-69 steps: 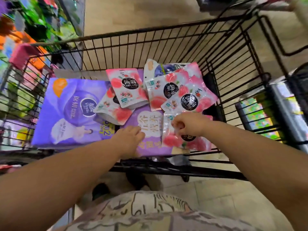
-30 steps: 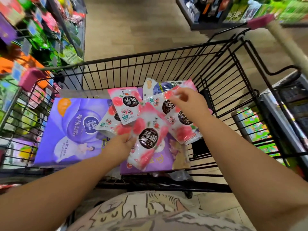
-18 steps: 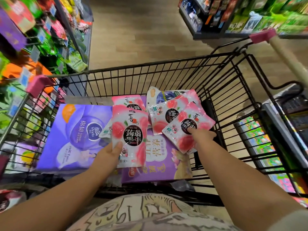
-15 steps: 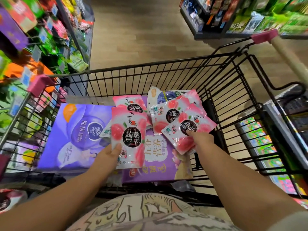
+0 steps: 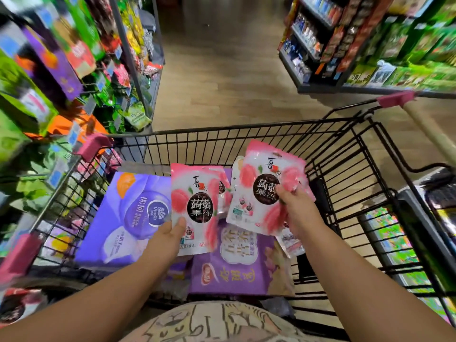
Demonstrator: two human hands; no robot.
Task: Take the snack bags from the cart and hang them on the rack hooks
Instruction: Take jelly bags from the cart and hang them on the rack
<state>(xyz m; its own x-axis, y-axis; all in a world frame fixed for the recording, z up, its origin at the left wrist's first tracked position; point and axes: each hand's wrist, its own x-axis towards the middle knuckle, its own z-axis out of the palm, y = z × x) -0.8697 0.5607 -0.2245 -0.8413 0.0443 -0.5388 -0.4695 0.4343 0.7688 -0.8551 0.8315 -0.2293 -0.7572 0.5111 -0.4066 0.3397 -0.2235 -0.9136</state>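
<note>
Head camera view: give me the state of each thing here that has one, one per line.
left hand, grips the left snack bag
right hand, grips the right snack bag
left snack bag, lifted, upright, not hung
right snack bag, lifted, not hung
cart, loaded, tissue pack and purple bag lying flat inside

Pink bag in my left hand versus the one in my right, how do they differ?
The left bag stands upright; the right bag tilts clockwise. The left hand pinches the left bag at its lower left corner; the right hand grips the right bag at its right edge. The right bag sits higher in view than the left bag. Both show the same pink peach print and black round label.
</note>
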